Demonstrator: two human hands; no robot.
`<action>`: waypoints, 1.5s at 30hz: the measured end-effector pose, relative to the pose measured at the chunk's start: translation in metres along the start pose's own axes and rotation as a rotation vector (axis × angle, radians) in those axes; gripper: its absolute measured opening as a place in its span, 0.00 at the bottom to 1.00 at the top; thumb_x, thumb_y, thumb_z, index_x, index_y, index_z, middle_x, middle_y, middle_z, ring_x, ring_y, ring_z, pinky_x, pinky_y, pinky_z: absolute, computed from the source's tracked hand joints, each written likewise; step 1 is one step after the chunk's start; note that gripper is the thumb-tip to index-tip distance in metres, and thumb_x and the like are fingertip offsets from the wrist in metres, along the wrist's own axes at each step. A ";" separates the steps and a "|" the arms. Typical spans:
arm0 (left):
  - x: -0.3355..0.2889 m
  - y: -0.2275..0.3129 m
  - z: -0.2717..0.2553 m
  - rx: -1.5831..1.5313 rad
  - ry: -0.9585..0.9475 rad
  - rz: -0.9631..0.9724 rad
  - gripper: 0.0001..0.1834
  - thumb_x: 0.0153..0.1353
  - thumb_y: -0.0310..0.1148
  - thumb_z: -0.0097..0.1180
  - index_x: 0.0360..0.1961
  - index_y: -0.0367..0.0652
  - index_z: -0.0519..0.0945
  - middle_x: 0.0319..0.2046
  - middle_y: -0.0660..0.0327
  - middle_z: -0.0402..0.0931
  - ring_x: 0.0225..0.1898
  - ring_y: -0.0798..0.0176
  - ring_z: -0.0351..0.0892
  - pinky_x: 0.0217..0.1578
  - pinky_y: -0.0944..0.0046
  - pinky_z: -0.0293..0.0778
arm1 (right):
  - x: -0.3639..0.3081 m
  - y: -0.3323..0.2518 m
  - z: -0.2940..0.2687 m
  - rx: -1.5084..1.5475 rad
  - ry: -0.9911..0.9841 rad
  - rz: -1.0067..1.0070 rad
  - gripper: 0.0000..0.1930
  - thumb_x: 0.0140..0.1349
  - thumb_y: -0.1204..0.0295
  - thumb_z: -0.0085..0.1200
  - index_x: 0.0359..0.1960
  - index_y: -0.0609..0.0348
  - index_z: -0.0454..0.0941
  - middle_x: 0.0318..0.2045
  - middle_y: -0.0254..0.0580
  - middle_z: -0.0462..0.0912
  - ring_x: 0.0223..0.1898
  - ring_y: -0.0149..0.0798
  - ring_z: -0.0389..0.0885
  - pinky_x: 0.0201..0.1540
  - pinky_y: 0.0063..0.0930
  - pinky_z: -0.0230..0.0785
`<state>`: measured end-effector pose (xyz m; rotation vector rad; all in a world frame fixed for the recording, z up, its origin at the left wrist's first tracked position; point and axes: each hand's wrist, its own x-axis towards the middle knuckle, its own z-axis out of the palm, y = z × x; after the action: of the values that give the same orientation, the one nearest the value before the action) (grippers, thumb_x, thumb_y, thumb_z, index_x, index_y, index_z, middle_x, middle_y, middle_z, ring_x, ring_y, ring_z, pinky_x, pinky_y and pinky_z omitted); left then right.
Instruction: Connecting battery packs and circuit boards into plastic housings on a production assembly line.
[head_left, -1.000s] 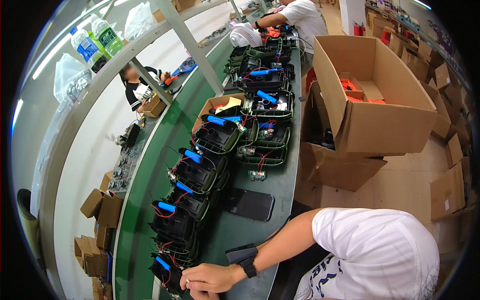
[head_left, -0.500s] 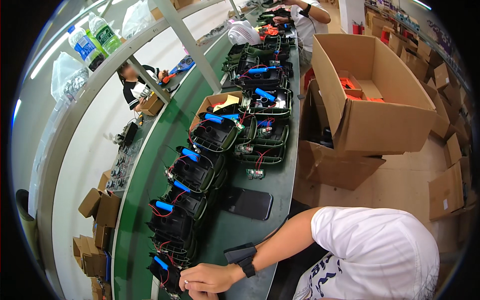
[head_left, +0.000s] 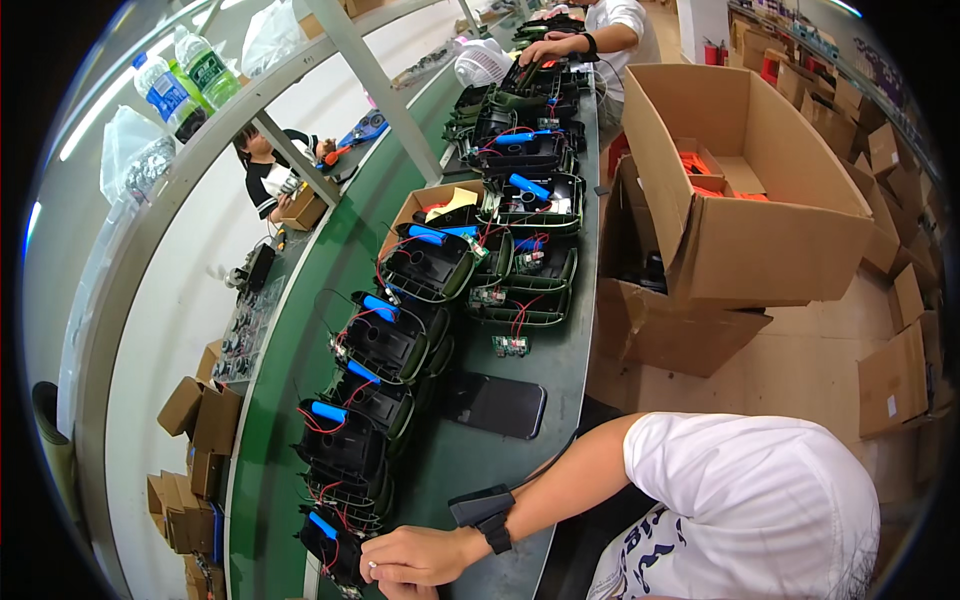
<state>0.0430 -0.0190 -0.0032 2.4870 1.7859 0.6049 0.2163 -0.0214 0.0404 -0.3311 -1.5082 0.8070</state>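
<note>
My right hand [head_left: 420,556] is at the bottom of the view, its fingers bent and pressed together. A tiny pale bit shows at the fingertips, too small to name. Right beside the fingers is a black plastic housing [head_left: 318,548] with a blue cylindrical battery [head_left: 322,525] and red wires; the hand covers its near edge, so touch is hard to judge. My left hand does not show. Just beyond, a row of similar housings [head_left: 345,445] with dark green rims runs up the bench, several with batteries and loose wires. A small green circuit board [head_left: 510,346] hangs from one by red wires.
A black smartphone [head_left: 493,405] lies on the bench [head_left: 480,490]. Right of the bench stands a large open carton [head_left: 770,245] with orange parts. At the far end are a white fan [head_left: 482,63] and a co-worker's hand [head_left: 553,48]. Another person [head_left: 275,175] sits across the green belt [head_left: 262,450].
The co-worker at the far end has leaned in, with a hand now over the housings near the fan. My right hand stays almost still beside the same housing.
</note>
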 end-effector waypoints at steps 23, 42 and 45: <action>0.005 0.037 0.002 0.071 0.134 -0.339 0.16 0.68 0.33 0.45 0.43 0.32 0.80 0.39 0.48 0.81 0.46 0.52 0.81 0.52 0.54 0.73 | 0.000 0.004 0.000 -0.029 -0.036 0.062 0.15 0.77 0.67 0.40 0.39 0.65 0.75 0.35 0.47 0.77 0.38 0.52 0.79 0.43 0.40 0.72; -0.004 0.025 -0.002 -0.027 0.156 -0.175 0.17 0.62 0.30 0.46 0.45 0.28 0.79 0.39 0.41 0.78 0.46 0.40 0.80 0.42 0.47 0.76 | -0.003 0.006 0.002 -0.076 -0.088 0.068 0.15 0.75 0.66 0.41 0.40 0.66 0.77 0.37 0.47 0.78 0.39 0.52 0.79 0.43 0.41 0.73; -0.003 0.029 -0.004 -0.025 0.170 -0.189 0.17 0.62 0.30 0.46 0.44 0.28 0.79 0.37 0.42 0.78 0.44 0.40 0.80 0.41 0.47 0.76 | -0.003 0.009 0.003 -0.077 -0.085 0.054 0.16 0.75 0.65 0.42 0.39 0.66 0.77 0.37 0.47 0.77 0.38 0.52 0.79 0.42 0.41 0.72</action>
<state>0.0673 -0.0322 0.0063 2.2760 2.0276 0.8406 0.2110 -0.0181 0.0326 -0.4008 -1.6189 0.8160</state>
